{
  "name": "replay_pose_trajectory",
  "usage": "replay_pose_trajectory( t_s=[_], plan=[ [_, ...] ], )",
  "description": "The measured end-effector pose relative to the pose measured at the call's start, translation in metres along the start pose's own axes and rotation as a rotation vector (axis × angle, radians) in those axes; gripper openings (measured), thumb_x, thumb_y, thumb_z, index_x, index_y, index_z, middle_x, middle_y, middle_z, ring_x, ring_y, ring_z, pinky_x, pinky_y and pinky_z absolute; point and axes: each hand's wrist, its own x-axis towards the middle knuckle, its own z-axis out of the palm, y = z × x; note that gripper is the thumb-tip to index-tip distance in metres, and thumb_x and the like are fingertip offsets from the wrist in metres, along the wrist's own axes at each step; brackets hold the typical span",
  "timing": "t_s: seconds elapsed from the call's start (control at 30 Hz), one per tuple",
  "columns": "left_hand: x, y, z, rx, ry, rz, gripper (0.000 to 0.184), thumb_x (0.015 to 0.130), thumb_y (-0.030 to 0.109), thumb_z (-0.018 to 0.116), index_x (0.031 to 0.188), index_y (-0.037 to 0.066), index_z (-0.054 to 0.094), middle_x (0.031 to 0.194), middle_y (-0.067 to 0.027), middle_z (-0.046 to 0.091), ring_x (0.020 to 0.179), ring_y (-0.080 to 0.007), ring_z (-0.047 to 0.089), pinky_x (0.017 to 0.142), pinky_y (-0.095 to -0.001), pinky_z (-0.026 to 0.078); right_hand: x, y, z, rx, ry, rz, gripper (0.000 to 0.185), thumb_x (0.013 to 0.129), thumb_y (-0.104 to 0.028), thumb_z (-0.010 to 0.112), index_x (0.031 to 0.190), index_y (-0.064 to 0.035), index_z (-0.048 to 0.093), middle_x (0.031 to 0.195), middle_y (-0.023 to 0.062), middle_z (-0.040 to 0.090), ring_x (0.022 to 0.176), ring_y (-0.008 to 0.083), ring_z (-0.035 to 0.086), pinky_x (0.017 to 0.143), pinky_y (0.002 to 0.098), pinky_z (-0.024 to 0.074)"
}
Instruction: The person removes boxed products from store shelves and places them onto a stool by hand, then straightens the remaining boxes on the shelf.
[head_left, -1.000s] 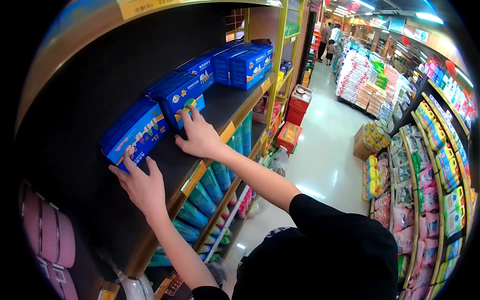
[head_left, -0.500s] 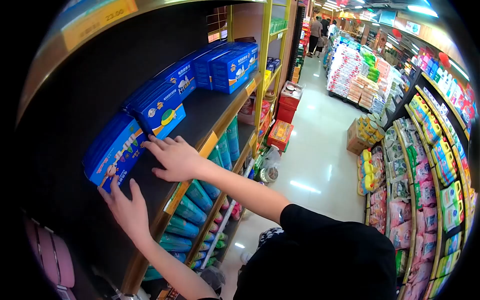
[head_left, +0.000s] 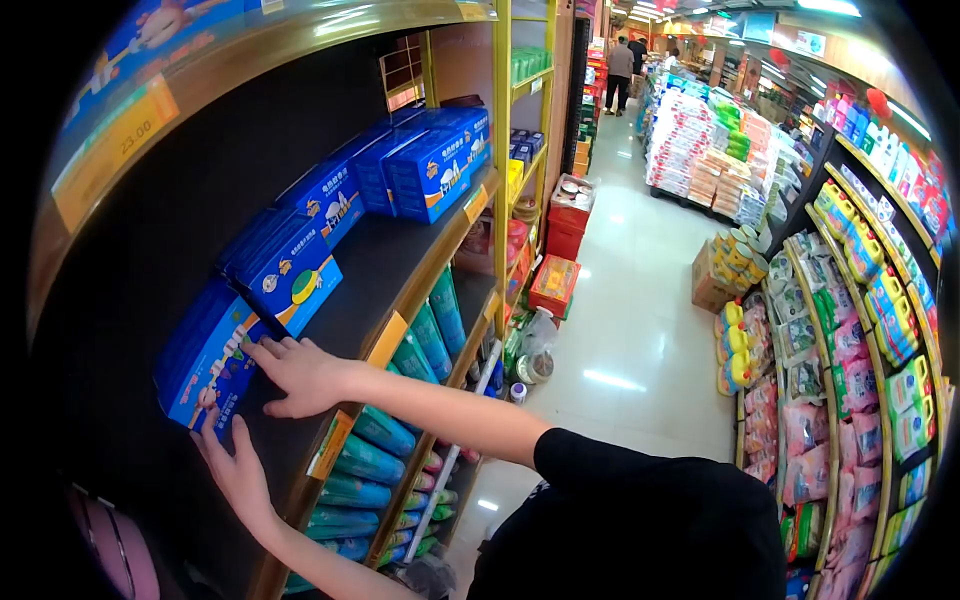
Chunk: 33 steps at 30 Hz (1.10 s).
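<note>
A row of blue cardboard boxes with cartoon pictures stands at the near end of the dark shelf. My left hand has its fingers spread, the tips at the lower front of these boxes. Beside it, my right hand is stretched out over the shelf, fingertips against the right part of the same front box. Neither hand is wrapped around anything. Just beyond stands another group of blue boxes with a yellow-green picture, and more blue boxes sit toward the far end.
The shelf edge carries orange price tags. Below it are rows of teal packs. An upper shelf overhangs from the top. Across the aisle stand shelves of bagged goods and a pallet of packs. People stand far off.
The view has shifted slightly, so the shelf appears lower and further left. My right fingertips have moved from the front box's right edge onto its front. My left hand stays at the box.
</note>
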Motion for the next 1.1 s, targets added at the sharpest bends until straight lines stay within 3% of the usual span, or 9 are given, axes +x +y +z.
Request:
replay_pose_trajectory(
  t_s=[0.3,0.4,0.57,0.67,0.83,0.87,0.9,1.03,1.1],
  plan=[
    [0.005,-0.014,0.001,-0.114,0.041,0.010,0.034,0.093,0.021,0.055,0.121,0.001,0.053,0.134,-0.0179,0.045,0.124,-0.0301,0.042,0.105,-0.0397,0.032,0.003,0.003,0.004,0.114,0.078,0.049,0.091,0.081,-0.031,0.065,0.147,-0.0001,0.010,0.143,0.0402,0.021,0.121,0.0500,0.044,0.102,0.0493,0.0358],
    [0.007,-0.019,0.002,-0.210,0.044,-0.024,0.034,0.093,0.021,0.056,0.120,0.001,0.053,0.134,-0.0172,0.045,0.124,-0.0289,0.043,0.105,-0.0387,0.031,0.005,0.006,-0.001,0.204,0.026,0.068,0.090,0.081,-0.031,0.064,0.146,0.0001,0.011,0.143,0.0395,0.021,0.123,0.0491,0.043,0.102,0.0493,0.0356],
    [0.006,-0.028,-0.003,-0.309,0.044,-0.122,0.030,0.093,0.019,0.055,0.118,0.003,0.055,0.130,-0.0109,0.051,0.121,-0.0231,0.045,0.104,-0.0371,0.031,0.007,0.020,0.005,0.580,0.244,0.013,0.084,0.075,-0.024,0.068,0.140,0.0024,0.024,0.126,0.0290,0.042,0.118,0.0414,0.046,0.101,0.0436,0.0392],
    [-0.007,0.002,-0.008,-0.447,0.172,-0.199,0.027,0.092,0.017,0.056,0.116,0.004,0.057,0.126,-0.0100,0.053,0.119,-0.0223,0.046,0.102,-0.0359,0.032,0.003,0.020,-0.005,0.637,0.218,0.016,0.084,0.074,-0.023,0.069,0.140,0.0040,0.024,0.127,0.0296,0.041,0.118,0.0405,0.045,0.100,0.0418,0.0396],
    [-0.032,-0.001,-0.027,-0.273,0.442,-0.115,0.031,0.090,0.014,0.059,0.119,0.004,0.054,0.124,-0.0148,0.049,0.113,-0.0225,0.050,0.096,-0.0340,0.038,-0.004,0.023,-0.006,0.845,0.337,-0.014,0.079,0.074,-0.021,0.068,0.137,0.0071,0.030,0.128,0.0301,0.040,0.118,0.0409,0.046,0.100,0.0408,0.0398],
    [-0.027,-0.004,-0.020,-0.370,0.464,-0.064,0.036,0.090,0.012,0.059,0.124,0.004,0.051,0.124,-0.0147,0.048,0.113,-0.0231,0.050,0.098,-0.0349,0.038,-0.002,0.023,-0.005,0.899,0.340,-0.007,0.078,0.074,-0.021,0.068,0.137,0.0076,0.031,0.128,0.0302,0.039,0.117,0.0411,0.046,0.100,0.0407,0.0401],
    [-0.044,-0.009,-0.029,-0.363,0.530,-0.103,0.039,0.089,0.010,0.059,0.126,0.004,0.049,0.124,-0.0148,0.048,0.113,-0.0233,0.050,0.099,-0.0350,0.038,0.001,0.012,0.018,0.704,0.517,-0.072,0.064,0.075,-0.020,0.066,0.127,0.0103,0.043,0.121,0.0285,0.046,0.114,0.0390,0.050,0.099,0.0409,0.0417],
    [-0.073,0.037,-0.003,-0.168,0.560,0.031,0.046,0.087,0.005,0.060,0.131,0.004,0.045,0.125,-0.0150,0.049,0.116,-0.0242,0.049,0.100,-0.0359,0.038,0.016,0.013,0.037,0.813,0.446,0.005,0.042,0.076,-0.023,0.067,0.105,0.0062,0.056,0.104,0.0247,0.053,0.101,0.0402,0.053,0.090,0.0452,0.0437],
    [-0.107,0.071,-0.012,-0.111,0.606,0.001,0.047,0.087,0.004,0.059,0.132,0.004,0.043,0.128,-0.0151,0.048,0.118,-0.0247,0.049,0.101,-0.0359,0.037,0.006,0.007,0.009,0.778,0.513,-0.015,0.037,0.076,-0.024,0.067,0.099,0.0048,0.059,0.097,0.0233,0.055,0.096,0.0402,0.054,0.086,0.0462,0.0440]
  ],
)
